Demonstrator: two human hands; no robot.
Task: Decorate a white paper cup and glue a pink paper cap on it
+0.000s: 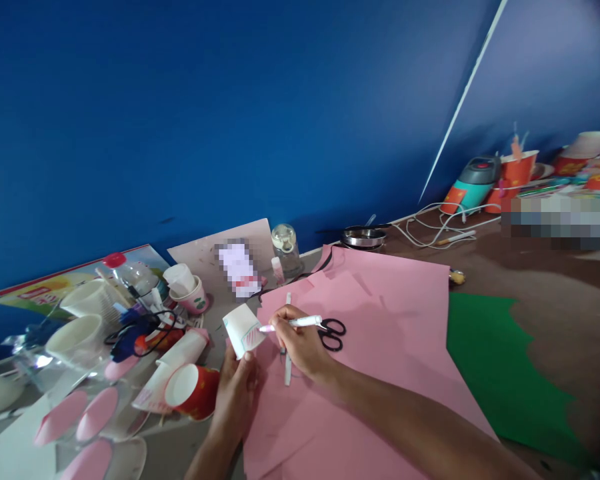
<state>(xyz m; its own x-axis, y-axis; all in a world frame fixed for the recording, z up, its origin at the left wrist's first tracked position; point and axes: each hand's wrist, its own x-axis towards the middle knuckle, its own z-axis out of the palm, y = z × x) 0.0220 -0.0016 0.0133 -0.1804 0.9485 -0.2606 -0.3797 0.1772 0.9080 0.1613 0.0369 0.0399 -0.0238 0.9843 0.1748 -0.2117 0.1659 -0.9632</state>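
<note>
My left hand (237,380) grips a white paper cup (241,327) from below, tilted on its side. Pink strokes and a thin greenish outline show on the cup's wall. In my right hand (300,340) is a white marker pen (306,321), its pink tip at the drawn patch on the cup. Beneath both hands spreads pink paper (380,373). Black-handled scissors (333,333) lie on it just beyond my right hand, their blades partly hidden. A thin white strip (288,370) also rests there, crossed by my right hand.
Left of my hands stand a red paper cup (205,393), a pink cup (196,297) and stacked white cups (75,340). Pink cones (99,413) lie nearer. A phone (239,268) leans at the back beside a glass jar (286,250). Green paper (500,373) lies right, cables (430,227) behind.
</note>
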